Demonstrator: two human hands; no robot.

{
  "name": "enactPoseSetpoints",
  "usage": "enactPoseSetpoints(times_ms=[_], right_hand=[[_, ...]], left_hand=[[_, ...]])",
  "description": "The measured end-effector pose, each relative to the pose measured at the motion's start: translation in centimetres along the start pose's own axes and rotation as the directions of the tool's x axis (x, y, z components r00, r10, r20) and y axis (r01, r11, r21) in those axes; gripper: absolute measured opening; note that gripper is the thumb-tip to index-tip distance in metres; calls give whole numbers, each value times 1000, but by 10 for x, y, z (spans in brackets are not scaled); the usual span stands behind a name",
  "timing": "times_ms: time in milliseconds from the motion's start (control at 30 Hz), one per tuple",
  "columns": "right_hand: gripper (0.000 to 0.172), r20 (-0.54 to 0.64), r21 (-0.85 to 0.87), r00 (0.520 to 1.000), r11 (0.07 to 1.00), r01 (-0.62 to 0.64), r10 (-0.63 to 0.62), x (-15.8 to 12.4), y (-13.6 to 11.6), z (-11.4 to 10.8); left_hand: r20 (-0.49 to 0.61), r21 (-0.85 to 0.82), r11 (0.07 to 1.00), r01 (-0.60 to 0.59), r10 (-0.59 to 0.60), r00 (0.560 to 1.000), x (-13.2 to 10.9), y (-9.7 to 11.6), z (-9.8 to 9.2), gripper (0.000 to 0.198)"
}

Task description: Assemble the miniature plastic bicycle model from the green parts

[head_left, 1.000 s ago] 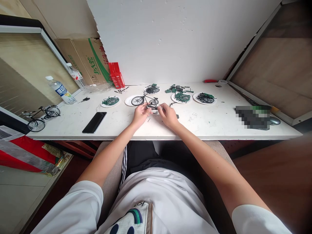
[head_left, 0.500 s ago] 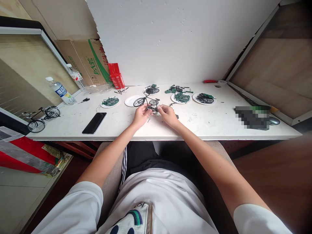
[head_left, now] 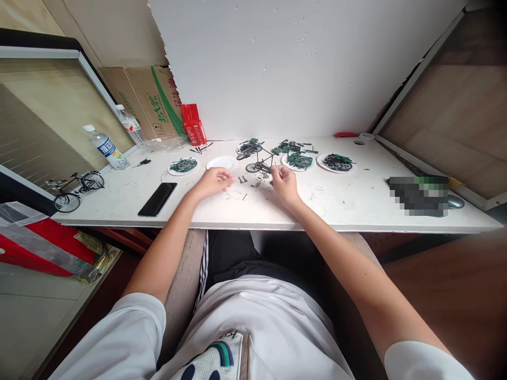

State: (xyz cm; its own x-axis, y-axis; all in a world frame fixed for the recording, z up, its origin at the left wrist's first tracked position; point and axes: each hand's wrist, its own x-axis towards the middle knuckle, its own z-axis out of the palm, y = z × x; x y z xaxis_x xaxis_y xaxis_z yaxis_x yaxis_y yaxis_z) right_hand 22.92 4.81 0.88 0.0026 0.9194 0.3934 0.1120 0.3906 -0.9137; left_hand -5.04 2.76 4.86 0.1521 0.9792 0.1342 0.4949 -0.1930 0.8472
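A small black model bicycle [head_left: 259, 165] is gripped at its right end by my right hand [head_left: 284, 182], fingers pinched together. Its left side overlaps a plate of dark parts [head_left: 250, 146] behind it in the view. My left hand [head_left: 216, 181] is away from the bicycle, over the table in front of a white paper plate [head_left: 222, 163]. The left fingers are loosely curved, slightly blurred, and hold nothing I can see. Between my hands, several small dark parts [head_left: 243, 180] lie on the table.
Plates of green parts [head_left: 184, 166] and black parts [head_left: 336, 162] stand along the back of the white table [head_left: 336, 208]. A phone [head_left: 157, 199], a second model bicycle [head_left: 79, 188] and a bottle [head_left: 106, 148] are on the left. A pixelated dark object [head_left: 418, 196] lies right.
My left hand has let go of the model bicycle and moved left. My right hand keeps hold of it, and the bicycle has shifted a little to the right.
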Motion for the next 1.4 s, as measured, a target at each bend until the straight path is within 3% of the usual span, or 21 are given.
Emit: enactPoseSetpoints(times_ms=[100, 200, 267, 333, 433, 600, 700, 800, 933, 1067, 1133, 1233, 1333, 1400], right_hand=[[66, 5, 2, 1000, 1000, -9, 9, 0, 0, 0], [64, 14, -10, 1000, 1000, 5, -4, -1, 1, 1], [63, 15, -22, 1000, 1000, 18, -17, -1, 2, 1], [63, 12, -18, 1000, 1000, 25, -25, 0, 4, 0], [62, 9, 0, 1000, 1000, 14, -14, 1, 6, -1], [61, 29, 26, 999, 1000, -17, 16, 1, 5, -2], [62, 16, 42, 1000, 999, -24, 23, 1, 6, -2], [64, 6, 45, 1000, 999, -13, 13, 2, 7, -2], [64, 14, 57, 1000, 998, -17, 16, 1, 6, -3], [64, 25, 63, 999, 998, -28, 26, 0, 4, -4], [64, 28, 64, 999, 998, -29, 27, 0, 4, -4], [63, 30, 59, 999, 998, -26, 24, 0, 5, -5], [62, 24, 34, 1000, 999, -1, 0, 0, 4, -5], [60, 11, -3, 999, 999, 47, -47, -1, 2, -5]], left_hand=[[-166, 379, 909, 176, -120, 979, -16, -17, -71, 32], [-228, 531, 747, 401, -329, 916, -38, -44, -129, 29], [-217, 503, 701, 506, -464, 859, -50, -61, -151, 36], [-211, 469, 717, 516, -476, 853, -55, -73, -160, 40], [-208, 480, 717, 505, -466, 860, -53, -78, -158, 37], [-191, 453, 707, 543, -518, 834, -48, -71, -149, 38], [-169, 386, 750, 538, -516, 840, -51, -67, -151, 41], [-182, 340, 769, 542, -511, 840, -57, -57, -157, 31], [-392, 434, 659, 614, -476, 787, -63, -35, -163, 27], [-371, 471, 590, 656, -543, 754, -65, -23, -161, 22], [-332, 458, 641, 616, -520, 787, -62, -22, -155, 27], [-169, 288, 846, 449, -417, 893, -53, -19, -135, 39], [-52, 106, 967, 230, -226, 973, -38, -8, -97, 37], [-13, 25, 995, 92, -92, 996, -30, 4, -62, 29]])
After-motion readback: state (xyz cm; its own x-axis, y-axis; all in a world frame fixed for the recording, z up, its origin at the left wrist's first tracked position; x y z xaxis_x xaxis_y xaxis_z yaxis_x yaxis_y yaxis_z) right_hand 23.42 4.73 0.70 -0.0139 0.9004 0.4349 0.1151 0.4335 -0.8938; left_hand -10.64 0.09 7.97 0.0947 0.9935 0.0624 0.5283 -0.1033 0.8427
